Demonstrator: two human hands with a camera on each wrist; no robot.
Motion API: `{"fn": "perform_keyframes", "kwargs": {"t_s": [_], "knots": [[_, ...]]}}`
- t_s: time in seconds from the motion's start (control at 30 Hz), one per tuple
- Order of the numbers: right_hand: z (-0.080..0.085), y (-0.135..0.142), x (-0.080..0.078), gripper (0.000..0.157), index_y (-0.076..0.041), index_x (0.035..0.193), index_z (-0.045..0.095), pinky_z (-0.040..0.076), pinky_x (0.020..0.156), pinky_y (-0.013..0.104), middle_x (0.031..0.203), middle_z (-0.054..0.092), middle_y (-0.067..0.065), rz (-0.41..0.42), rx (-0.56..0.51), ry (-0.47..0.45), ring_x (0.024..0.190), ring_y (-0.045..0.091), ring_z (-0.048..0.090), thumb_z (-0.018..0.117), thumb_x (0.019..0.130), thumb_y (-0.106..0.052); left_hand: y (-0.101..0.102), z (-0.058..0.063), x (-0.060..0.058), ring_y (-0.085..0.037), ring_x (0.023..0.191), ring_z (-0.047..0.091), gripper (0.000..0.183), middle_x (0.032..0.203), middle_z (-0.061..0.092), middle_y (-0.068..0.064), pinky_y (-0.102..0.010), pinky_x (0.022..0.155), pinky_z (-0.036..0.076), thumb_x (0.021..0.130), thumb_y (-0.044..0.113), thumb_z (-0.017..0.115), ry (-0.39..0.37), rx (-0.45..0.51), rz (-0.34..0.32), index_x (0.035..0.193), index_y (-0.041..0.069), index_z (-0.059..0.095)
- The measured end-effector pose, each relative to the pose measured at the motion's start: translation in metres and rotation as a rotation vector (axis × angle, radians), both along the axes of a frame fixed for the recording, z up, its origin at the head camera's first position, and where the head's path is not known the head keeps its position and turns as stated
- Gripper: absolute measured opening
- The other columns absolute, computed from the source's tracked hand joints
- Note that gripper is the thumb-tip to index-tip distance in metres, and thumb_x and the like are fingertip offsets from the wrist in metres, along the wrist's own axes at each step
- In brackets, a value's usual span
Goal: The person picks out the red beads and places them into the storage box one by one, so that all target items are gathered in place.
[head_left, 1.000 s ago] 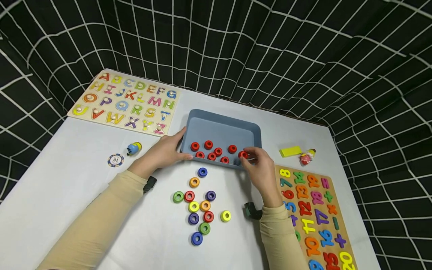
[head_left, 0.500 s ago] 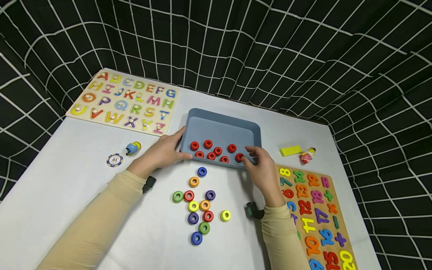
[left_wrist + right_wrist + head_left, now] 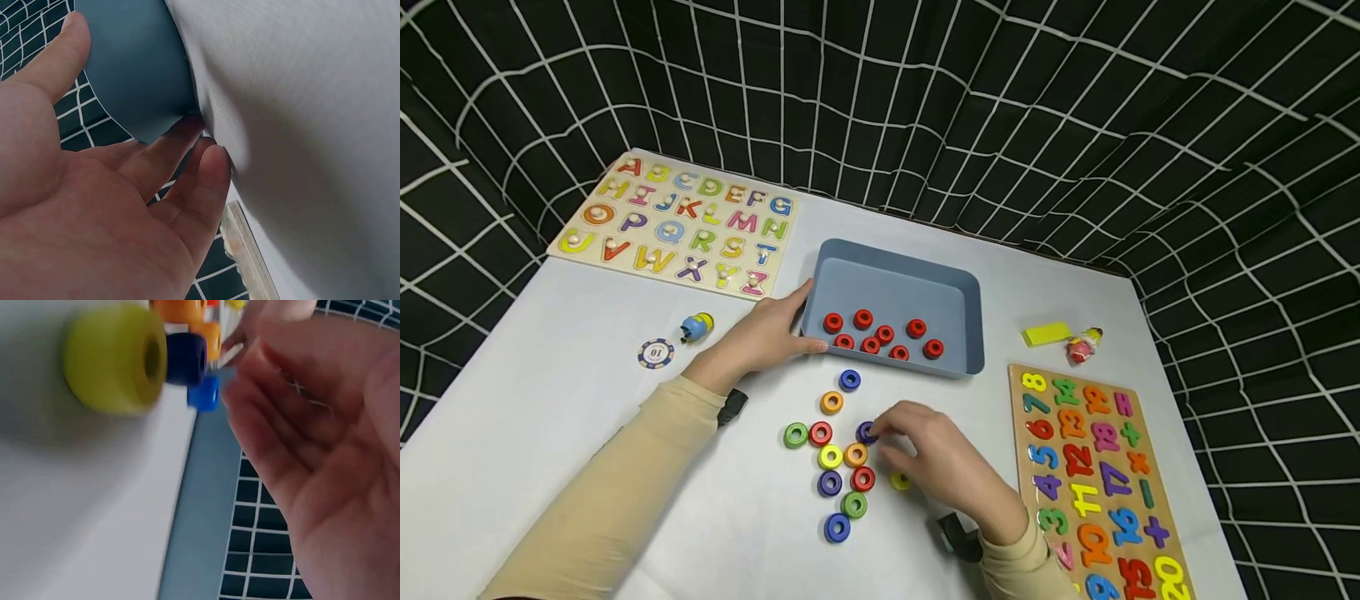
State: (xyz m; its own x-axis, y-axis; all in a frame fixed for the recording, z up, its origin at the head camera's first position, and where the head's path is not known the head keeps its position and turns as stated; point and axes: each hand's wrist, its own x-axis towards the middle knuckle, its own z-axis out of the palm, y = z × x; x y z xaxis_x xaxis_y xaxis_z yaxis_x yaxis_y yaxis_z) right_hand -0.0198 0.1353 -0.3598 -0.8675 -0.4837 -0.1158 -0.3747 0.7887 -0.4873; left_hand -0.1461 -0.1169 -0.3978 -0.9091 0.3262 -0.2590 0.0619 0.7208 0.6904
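Note:
My left hand point(image 3: 766, 335) spans the near left corner of a shallow blue-grey tray point(image 3: 895, 287), its thumb at the front wall. In the left wrist view, its extended fingers point(image 3: 212, 169) touch the tray's lower edge. Several red rings point(image 3: 862, 318) lie in the front half of the tray. Over the loose rings, my right hand point(image 3: 943, 462) reaches with bent fingers and holds nothing. Its fingertips overlap a purple ring point(image 3: 863, 432) in the head view, while the hand partly hides a yellow ring point(image 3: 899, 482). That yellow ring point(image 3: 112, 359) looms large in the right wrist view.
Several coloured rings, including an orange ring point(image 3: 855, 455), cluster before the tray. An alphabet puzzle point(image 3: 681, 225) lies back left, a number puzzle point(image 3: 1101, 483) right. A poker chip point(image 3: 657, 354), small blue-yellow figure point(image 3: 697, 327), yellow block point(image 3: 1046, 335) and red-white figure point(image 3: 1083, 345) lie around.
My right hand set a red ring down in the tray, let go, and came back toward the loose rings in front. My left hand stayed at the tray's corner.

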Motion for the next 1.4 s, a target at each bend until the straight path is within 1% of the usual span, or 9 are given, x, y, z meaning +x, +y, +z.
{"fn": "perform_keyframes", "kwargs": {"t_s": [0.1, 0.2, 0.37, 0.67, 0.8, 1.0, 1.17, 1.3, 1.4], "knots": [[-0.002, 0.000, 0.012, 0.016, -0.021, 0.102, 0.070, 0.052, 0.086, 0.026, 0.102, 0.066, -0.012, 0.115, 0.034, -0.072, 0.094, 0.001, 0.059, 0.072, 0.086, -0.018, 0.000, 0.001, 0.000, -0.038, 0.139, 0.037, 0.103, 0.156, 0.029, -0.020, -0.055, 0.109, 0.035, 0.082, 0.048, 0.072, 0.000, -0.004, -0.001, 0.157, 0.020, 0.007], [-0.007, 0.000, 0.019, 0.022, -0.025, 0.107, 0.069, 0.051, 0.086, 0.025, 0.106, 0.064, -0.012, 0.166, 0.072, -0.108, 0.097, 0.002, 0.057, 0.073, 0.085, -0.020, 0.000, 0.002, 0.000, -0.039, 0.139, 0.036, 0.103, 0.156, 0.029, -0.020, -0.056, 0.109, 0.035, 0.082, 0.048, 0.072, -0.001, -0.007, 0.003, 0.157, 0.020, 0.007], [-0.013, -0.001, 0.025, 0.031, -0.030, 0.111, 0.067, 0.051, 0.090, 0.027, 0.112, 0.061, -0.013, 0.178, 0.114, -0.109, 0.104, 0.005, 0.055, 0.075, 0.083, -0.019, 0.002, 0.002, 0.001, -0.039, 0.139, 0.035, 0.103, 0.157, 0.027, -0.019, -0.056, 0.109, 0.035, 0.082, 0.049, 0.071, -0.002, -0.006, -0.003, 0.157, 0.020, 0.005], [-0.017, -0.007, 0.025, 0.024, -0.027, 0.105, 0.064, 0.051, 0.088, 0.026, 0.105, 0.062, -0.014, 0.170, 0.131, -0.083, 0.099, 0.003, 0.056, 0.074, 0.084, -0.020, 0.001, 0.002, 0.000, -0.040, 0.140, 0.033, 0.103, 0.157, 0.027, -0.018, -0.057, 0.109, 0.034, 0.082, 0.047, 0.072, 0.007, -0.007, 0.001, 0.157, 0.018, 0.007], [-0.010, 0.000, 0.018, 0.022, -0.026, 0.106, 0.066, 0.051, 0.088, 0.026, 0.106, 0.063, -0.014, 0.156, 0.112, -0.100, 0.099, 0.003, 0.057, 0.073, 0.086, -0.022, 0.002, 0.002, 0.001, -0.040, 0.141, 0.031, 0.103, 0.158, 0.027, -0.017, -0.058, 0.110, 0.033, 0.082, 0.047, 0.072, -0.007, -0.008, 0.003, 0.157, 0.020, 0.006], [0.006, 0.024, -0.014, 0.028, -0.021, 0.109, 0.067, 0.054, 0.086, 0.030, 0.106, 0.064, -0.011, 0.086, -0.073, -0.035, 0.097, 0.003, 0.060, 0.075, 0.083, -0.013, 0.002, 0.000, 0.000, -0.039, 0.141, 0.031, 0.103, 0.158, 0.027, -0.017, -0.057, 0.110, 0.033, 0.083, 0.047, 0.072, 0.001, -0.013, 0.003, 0.157, 0.019, 0.006], [0.003, 0.033, -0.061, 0.029, -0.018, 0.110, 0.066, 0.054, 0.088, 0.040, 0.107, 0.063, -0.005, -0.158, -0.256, 0.032, 0.097, 0.014, 0.063, 0.074, 0.083, -0.009, 0.001, 0.000, 0.000, -0.040, 0.140, 0.033, 0.103, 0.157, 0.028, -0.019, -0.058, 0.109, 0.034, 0.082, 0.046, 0.072, 0.006, -0.007, 0.005, 0.157, 0.019, 0.007], [-0.005, 0.030, -0.097, 0.031, -0.015, 0.115, 0.064, 0.053, 0.090, 0.042, 0.112, 0.062, 0.002, -0.349, -0.279, 0.061, 0.101, 0.022, 0.063, 0.073, 0.085, -0.013, 0.001, 0.000, 0.000, -0.040, 0.141, 0.031, 0.102, 0.157, 0.029, -0.019, -0.057, 0.111, 0.032, 0.082, 0.046, 0.072, 0.004, 0.000, 0.004, 0.157, 0.020, 0.007], [-0.010, 0.026, -0.117, 0.032, -0.015, 0.116, 0.064, 0.053, 0.087, 0.040, 0.111, 0.064, 0.004, -0.405, -0.237, 0.068, 0.102, 0.021, 0.065, 0.072, 0.086, -0.017, 0.002, 0.001, 0.000, -0.040, 0.142, 0.030, 0.102, 0.156, 0.029, -0.019, -0.056, 0.112, 0.031, 0.082, 0.046, 0.072, 0.008, 0.003, -0.001, 0.157, 0.020, 0.007]]}}
